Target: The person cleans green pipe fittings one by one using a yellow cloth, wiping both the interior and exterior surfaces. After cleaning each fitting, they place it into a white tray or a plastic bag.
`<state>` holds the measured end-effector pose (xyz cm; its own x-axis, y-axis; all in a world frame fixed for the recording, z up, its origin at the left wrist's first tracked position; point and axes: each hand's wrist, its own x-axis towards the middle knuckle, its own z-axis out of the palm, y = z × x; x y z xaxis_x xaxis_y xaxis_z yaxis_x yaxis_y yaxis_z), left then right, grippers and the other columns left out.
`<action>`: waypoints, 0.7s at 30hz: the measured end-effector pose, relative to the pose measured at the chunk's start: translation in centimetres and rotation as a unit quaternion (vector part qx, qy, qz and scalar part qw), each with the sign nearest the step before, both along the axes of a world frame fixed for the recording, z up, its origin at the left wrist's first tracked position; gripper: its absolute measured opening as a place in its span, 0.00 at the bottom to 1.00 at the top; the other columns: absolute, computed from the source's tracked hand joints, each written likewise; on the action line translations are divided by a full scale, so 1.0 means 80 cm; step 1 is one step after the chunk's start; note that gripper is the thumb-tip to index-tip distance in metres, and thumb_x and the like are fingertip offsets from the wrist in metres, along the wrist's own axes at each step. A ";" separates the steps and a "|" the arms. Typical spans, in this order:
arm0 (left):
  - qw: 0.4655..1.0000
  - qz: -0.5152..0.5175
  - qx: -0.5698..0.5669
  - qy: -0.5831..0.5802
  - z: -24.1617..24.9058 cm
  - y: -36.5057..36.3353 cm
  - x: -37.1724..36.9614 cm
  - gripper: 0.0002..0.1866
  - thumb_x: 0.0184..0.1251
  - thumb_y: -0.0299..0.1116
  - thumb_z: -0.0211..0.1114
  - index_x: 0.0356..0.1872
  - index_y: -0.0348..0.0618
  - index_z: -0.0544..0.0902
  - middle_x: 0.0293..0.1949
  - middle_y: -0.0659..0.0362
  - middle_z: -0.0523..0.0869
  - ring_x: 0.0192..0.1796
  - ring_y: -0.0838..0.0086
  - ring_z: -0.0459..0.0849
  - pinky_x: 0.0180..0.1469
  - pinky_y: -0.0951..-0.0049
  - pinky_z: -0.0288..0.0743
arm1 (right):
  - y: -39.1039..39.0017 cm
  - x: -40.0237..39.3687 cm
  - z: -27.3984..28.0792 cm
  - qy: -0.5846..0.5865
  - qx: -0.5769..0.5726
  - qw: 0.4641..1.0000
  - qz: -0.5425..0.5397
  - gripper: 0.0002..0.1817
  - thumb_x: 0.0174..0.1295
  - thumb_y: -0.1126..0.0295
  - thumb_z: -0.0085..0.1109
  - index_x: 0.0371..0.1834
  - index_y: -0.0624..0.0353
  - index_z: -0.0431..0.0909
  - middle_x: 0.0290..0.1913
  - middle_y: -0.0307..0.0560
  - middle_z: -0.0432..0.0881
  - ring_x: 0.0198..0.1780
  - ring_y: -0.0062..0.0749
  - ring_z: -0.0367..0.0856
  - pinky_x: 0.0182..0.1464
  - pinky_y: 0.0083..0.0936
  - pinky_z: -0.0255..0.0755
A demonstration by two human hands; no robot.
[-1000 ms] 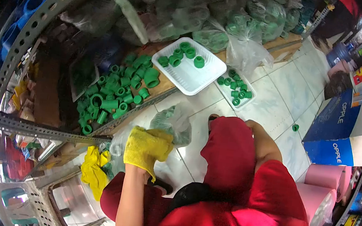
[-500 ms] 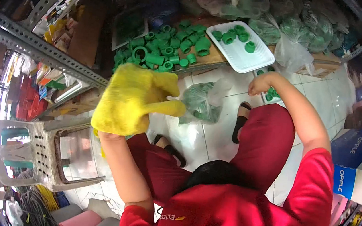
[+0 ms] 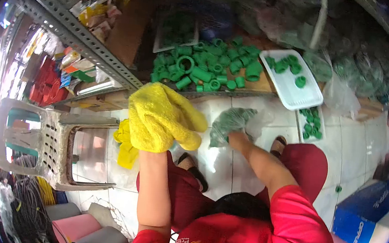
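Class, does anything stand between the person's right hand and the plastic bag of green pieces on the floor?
Nothing visible does: the right hand is right at the plastic bag, with no object between. The yellow cloth is off to the left.

Shelf beyond right hand: bears heaped green fittings; large white tray overhangs its edge | Tiled floor: green-filled bag lies at right hand; small white tray sits farther right; chair well left.
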<state>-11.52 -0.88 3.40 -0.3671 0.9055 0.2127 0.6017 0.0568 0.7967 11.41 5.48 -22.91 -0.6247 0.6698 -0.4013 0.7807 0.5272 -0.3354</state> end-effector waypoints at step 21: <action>0.979 0.034 0.087 0.179 0.017 -0.006 -0.008 0.09 0.38 0.34 0.60 0.23 0.43 0.79 0.24 0.53 0.76 0.33 0.55 0.74 0.36 0.61 0.68 | -0.025 0.011 -0.059 -0.118 -0.014 0.992 -0.030 0.21 0.56 0.70 0.41 0.56 0.57 0.64 0.44 0.57 0.76 0.41 0.49 0.78 0.43 0.41 0.71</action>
<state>-12.13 -1.34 4.78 -0.2991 0.8199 0.4881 0.8443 -0.0109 0.5357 12.27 3.47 -27.60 -0.4703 0.6894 -0.5509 0.8689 0.4710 -0.1524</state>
